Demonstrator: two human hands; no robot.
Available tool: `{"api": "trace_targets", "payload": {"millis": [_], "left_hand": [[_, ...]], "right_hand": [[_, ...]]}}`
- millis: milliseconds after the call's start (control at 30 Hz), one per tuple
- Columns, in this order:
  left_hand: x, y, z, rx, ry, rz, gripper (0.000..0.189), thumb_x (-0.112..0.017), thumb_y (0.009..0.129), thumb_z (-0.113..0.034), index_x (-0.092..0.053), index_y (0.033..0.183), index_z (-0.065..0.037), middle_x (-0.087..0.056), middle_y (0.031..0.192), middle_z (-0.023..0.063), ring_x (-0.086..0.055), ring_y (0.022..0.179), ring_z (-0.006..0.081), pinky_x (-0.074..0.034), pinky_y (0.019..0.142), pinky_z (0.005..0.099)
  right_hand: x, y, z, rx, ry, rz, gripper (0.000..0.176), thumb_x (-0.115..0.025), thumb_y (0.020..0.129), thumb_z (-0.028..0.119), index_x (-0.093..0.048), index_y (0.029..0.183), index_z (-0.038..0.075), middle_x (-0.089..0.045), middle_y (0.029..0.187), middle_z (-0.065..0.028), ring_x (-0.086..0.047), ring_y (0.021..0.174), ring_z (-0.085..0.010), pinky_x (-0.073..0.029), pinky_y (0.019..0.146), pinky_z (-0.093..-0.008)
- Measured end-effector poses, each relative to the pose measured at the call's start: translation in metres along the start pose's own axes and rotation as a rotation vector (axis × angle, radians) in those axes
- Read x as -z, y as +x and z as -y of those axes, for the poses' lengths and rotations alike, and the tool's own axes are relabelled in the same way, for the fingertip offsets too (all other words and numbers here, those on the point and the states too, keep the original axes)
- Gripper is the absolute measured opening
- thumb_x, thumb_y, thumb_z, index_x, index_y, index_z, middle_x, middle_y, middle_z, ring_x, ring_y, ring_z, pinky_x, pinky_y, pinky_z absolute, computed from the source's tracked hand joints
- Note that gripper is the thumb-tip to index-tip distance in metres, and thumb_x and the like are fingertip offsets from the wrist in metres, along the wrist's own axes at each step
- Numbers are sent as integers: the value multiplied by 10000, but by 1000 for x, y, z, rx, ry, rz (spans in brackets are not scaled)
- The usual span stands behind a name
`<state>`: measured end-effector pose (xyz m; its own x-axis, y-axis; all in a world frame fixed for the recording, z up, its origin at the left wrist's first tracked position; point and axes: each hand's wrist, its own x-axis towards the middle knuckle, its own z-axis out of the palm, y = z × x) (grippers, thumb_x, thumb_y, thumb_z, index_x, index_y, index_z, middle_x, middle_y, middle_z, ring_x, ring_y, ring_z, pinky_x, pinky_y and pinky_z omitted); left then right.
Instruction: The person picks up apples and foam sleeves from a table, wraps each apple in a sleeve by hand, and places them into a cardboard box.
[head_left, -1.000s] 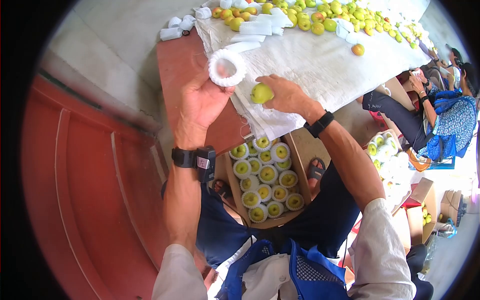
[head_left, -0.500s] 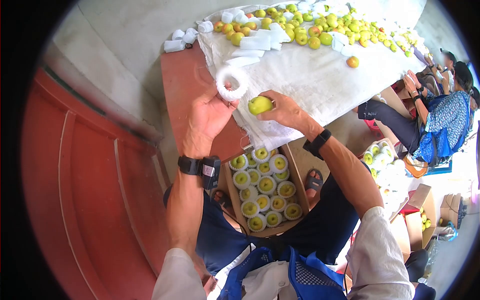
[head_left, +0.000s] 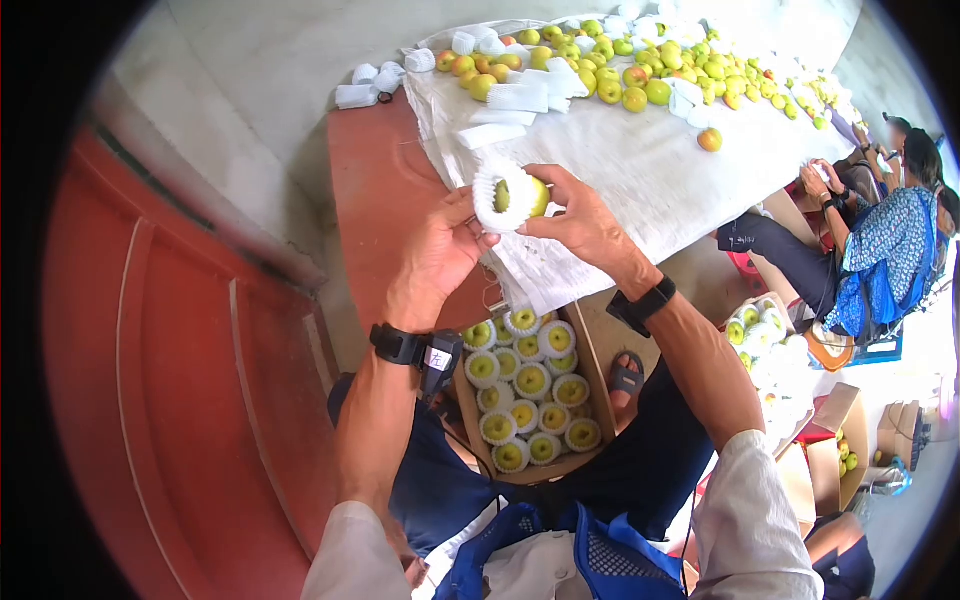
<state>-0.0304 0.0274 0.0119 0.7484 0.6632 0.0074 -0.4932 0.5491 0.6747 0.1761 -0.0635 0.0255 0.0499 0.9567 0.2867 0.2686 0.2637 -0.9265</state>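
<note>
My left hand (head_left: 450, 240) grips a white foam fruit net (head_left: 487, 190) at its lower left side. A green apple (head_left: 540, 197) is held in my right hand (head_left: 580, 215), with its left part inside the ring of the net. Both hands are above the near edge of the cloth-covered table (head_left: 620, 170). Below them, between my legs, stands a cardboard box (head_left: 597, 370) of apples in foam nets (head_left: 532, 380).
Many loose apples (head_left: 700, 65) and flattened foam nets (head_left: 520, 97) lie toward the table's back. A red door (head_left: 180, 330) is on the left. On the right a co-worker in a patterned top (head_left: 895, 230) sits near other boxes (head_left: 825, 450).
The apple and the foam net have come together; the apple now sits partly in the net's opening. My right hand has shifted slightly right and up.
</note>
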Motion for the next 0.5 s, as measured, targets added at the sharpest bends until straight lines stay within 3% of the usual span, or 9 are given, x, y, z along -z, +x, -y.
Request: {"api": "trace_targets", "payload": {"millis": [133, 200, 400, 500], "left_hand": [[4, 1, 3, -26, 56, 14, 294, -640, 985, -148, -581, 1251, -37, -667, 1147, 43, -614, 1018, 146, -511, 844, 331], [1, 1, 6, -1, 47, -100, 342, -646, 981, -180, -552, 1288, -61, -637, 1215, 57, -608, 1080, 184, -516, 902, 383], [-10, -5, 4, 83, -9, -46, 489, -612, 987, -162, -472, 1443, -56, -554, 1424, 132, -538, 1318, 303, -479, 1064, 535], [-7, -4, 6, 101, -49, 5, 527, -623, 981, -167, -446, 1464, -47, -529, 1455, 155, -520, 1340, 336, -465, 1082, 565]], "right_hand": [[0, -5, 5, -78, 195, 29, 698, -802, 821, 121, -468, 1412, -45, -589, 1293, -148, -599, 1177, -245, -520, 968, -376], [-1, -5, 6, -89, 369, 38, 684, -774, 845, 92, -444, 1429, -43, -575, 1312, -149, -599, 1181, -235, -527, 960, -361], [2, -4, -11, -20, 191, 45, 709, -776, 842, 94, -457, 1463, -28, -560, 1355, -126, -604, 1152, -224, -530, 947, -348], [3, -6, -15, -7, 137, 8, 735, -786, 830, 114, -469, 1482, -6, -571, 1355, -108, -603, 1088, -193, -527, 923, -331]]}}
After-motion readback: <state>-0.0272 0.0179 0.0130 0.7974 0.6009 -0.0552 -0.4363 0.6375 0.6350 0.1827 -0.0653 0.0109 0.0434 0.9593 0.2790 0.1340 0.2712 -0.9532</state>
